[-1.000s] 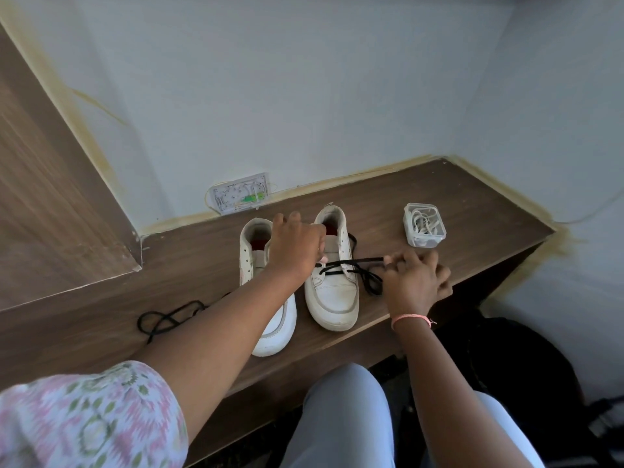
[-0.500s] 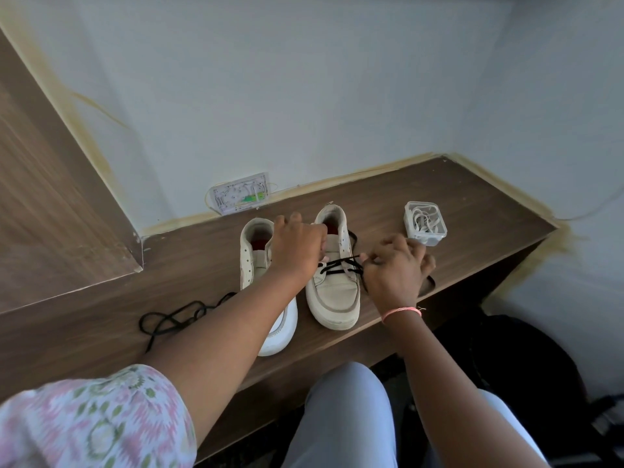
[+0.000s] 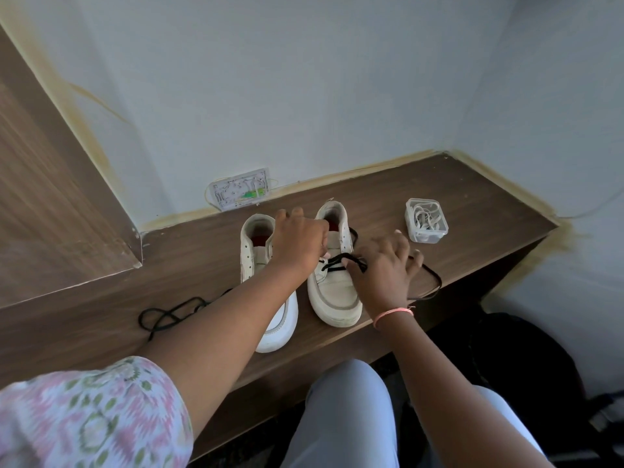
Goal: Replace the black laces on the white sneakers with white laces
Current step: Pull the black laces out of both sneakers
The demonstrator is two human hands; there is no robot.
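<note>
Matt wood-grain shelf (image 3: 202, 251); clear plastic box (image 3: 426, 220).

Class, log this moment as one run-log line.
step: unlacing right sneaker | left hand: steadies sneaker | right hand: pulls black lace | left sneaker: unlaced

A brown wood-grain shelf (image 3: 439, 197) ran into the corner of pale, bluish-white walls (image 3: 304, 79). Yellowish stains edged the seam where wall met wood (thickest at the right-hand corner). A white wall plate (image 3: 240, 193) with a green mark sat on the wall just above the shelf. At the left a tall wooden panel (image 3: 50, 197) rose beside it. Soft, even light fell over everything; below the shelf lay deep shadow.
</note>
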